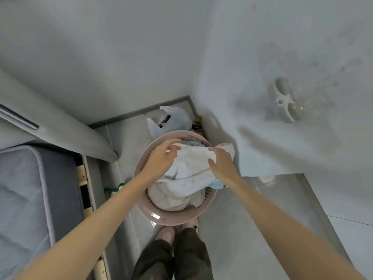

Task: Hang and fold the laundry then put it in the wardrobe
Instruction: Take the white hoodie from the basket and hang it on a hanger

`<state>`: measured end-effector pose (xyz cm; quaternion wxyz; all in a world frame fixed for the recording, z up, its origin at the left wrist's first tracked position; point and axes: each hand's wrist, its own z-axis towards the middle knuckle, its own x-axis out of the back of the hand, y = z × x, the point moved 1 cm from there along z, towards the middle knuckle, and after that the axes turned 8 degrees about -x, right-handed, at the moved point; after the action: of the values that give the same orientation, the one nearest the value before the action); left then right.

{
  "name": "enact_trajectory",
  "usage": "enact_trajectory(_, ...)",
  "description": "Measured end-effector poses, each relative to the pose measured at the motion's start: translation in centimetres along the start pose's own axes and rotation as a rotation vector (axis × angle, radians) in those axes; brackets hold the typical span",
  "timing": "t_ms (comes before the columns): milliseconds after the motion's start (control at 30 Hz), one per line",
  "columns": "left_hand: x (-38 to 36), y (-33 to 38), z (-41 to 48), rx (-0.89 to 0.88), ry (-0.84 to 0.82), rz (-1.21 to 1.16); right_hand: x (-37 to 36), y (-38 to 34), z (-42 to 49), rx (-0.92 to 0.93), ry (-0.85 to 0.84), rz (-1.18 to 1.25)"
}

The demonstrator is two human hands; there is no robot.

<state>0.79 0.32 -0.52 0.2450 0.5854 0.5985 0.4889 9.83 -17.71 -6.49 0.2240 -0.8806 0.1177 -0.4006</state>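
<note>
The step in hand seems to be picking out laundry. The left hand [161, 159] and right hand [223, 167] each have a pinching grip on the white garment [189, 174] atop the pink basket [161, 217]. Next, it likely needs lifting clear and shaking open.

Pink basket [141, 207], white garment [189, 168], grey mattress [24, 186].

I stand on a grey tiled floor [232, 229]. Right in front of my slippers [167, 235] sits a round pink basket [159, 216]. Behind it, in the corner, lies a white plastic bag [177, 118], with a dark bottle [197, 121] just beside it against the wall. Left of the basket are something green [119, 187] and the bed [30, 188].
</note>
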Motion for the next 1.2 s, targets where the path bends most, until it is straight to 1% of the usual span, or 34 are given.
enact_trajectory(67,-0.8,-1.6,1.8,-0.019,0.03,0.019,-0.6,0.7,2.5,0.02,0.009,-0.146)
enact_trajectory(200,-2.1,-4.7,4.8,-0.025,0.051,0.054,-2.3,3.1,7.0,0.003,-0.006,-0.33)
enact_trajectory(300,-2.6,-6.2,5.6,-0.018,0.051,0.053,-3.4,4.9,9.0,-0.012,-0.038,-0.559)
enact_trajectory(367,-2.6,-7.0,5.7,-0.006,0.054,0.046,-3.7,5.4,9.5,0.024,-0.017,-0.742)
enact_trajectory(433,-2.5,-7.5,5.7,-0.002,0.059,0.042,-3.9,5.3,9.4,0.096,0.012,-0.819)
enact_trajectory(500,-2.4,-7.5,5.4,0.001,0.058,0.048,-3.7,4.7,8.6,0.191,0.034,-0.78)
enact_trajectory(667,-1.6,-5.9,3.2,-0.018,0.011,0.075,-2.4,2.1,4.2,0.397,0.041,-0.546)
enact_trajectory(867,1.4,-1.6,-1.2,-0.122,-0.06,0.204,0.6,-2.9,-3.6,0.538,0.047,-0.343)
enact_trajectory(967,2.8,0.6,-3.9,-0.182,-0.135,0.257,3.5,-5.9,-7.9,0.582,0.064,-0.271)
enact_trajectory(1033,3.6,2.3,-5.5,-0.253,-0.183,0.309,6.1,-7.7,-10.7,0.599,0.088,-0.248)
enact_trajectory(1133,4.5,5.2,-7.6,-0.364,-0.295,0.321,10.0,-10.3,-15.1,0.547,0.047,-0.178)
enact_trajectory(1200,4.8,7.8,-9.3,-0.421,-0.361,0.311,12.7,-11.8,-18.3,0.533,0.053,-0.126)
